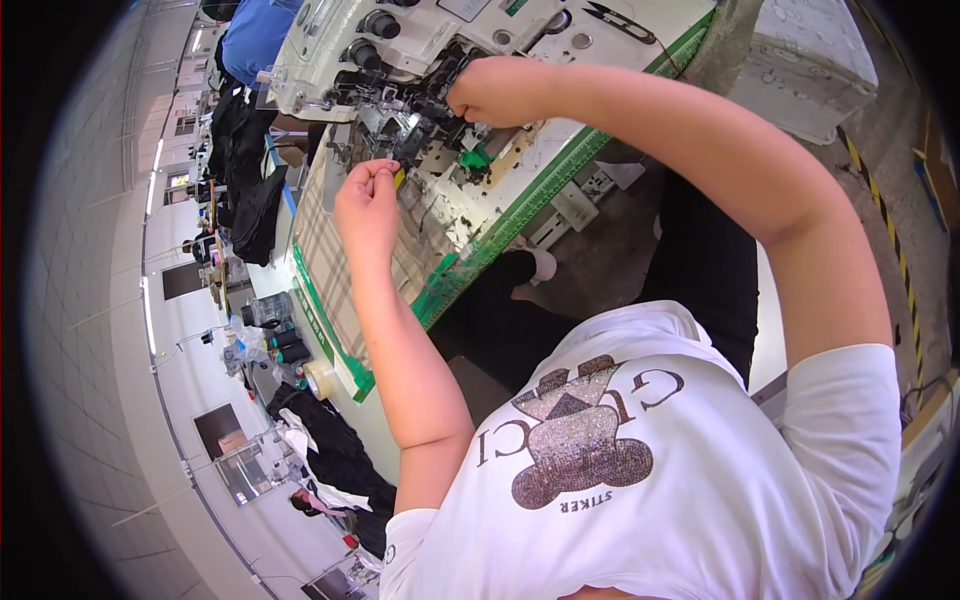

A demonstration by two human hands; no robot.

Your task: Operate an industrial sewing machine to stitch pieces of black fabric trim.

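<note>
The machine is a white industrial sewing machine with black round knobs (430,35), standing at the head of the green-edged worktable; its dark metal stitching parts (410,122) are exposed.

The left hand (366,212) is at the front of these parts, thumb and forefinger brought together in a pinch; whether something thin lies between them cannot be told. A small yellow piece (399,178) shows just beside its fingertips. The right hand (497,92) is curled against the machine's other side; its fingertips are hidden, so its grip cannot be told.

Markings: the machine bears a pale rectangular plate (466,8) and a small green label (517,6) (neither legible here). The green tape edging (575,172) carries ruler-like marks. The wearer's white short-sleeved shirt (700,480) shows large dark capitals around a glittering brown bear figure (585,440), with a smaller line of capitals beside it (all inverted from this viewpoint).

Black-and-silver thread snips (620,22) lie on the machine bed.
</note>
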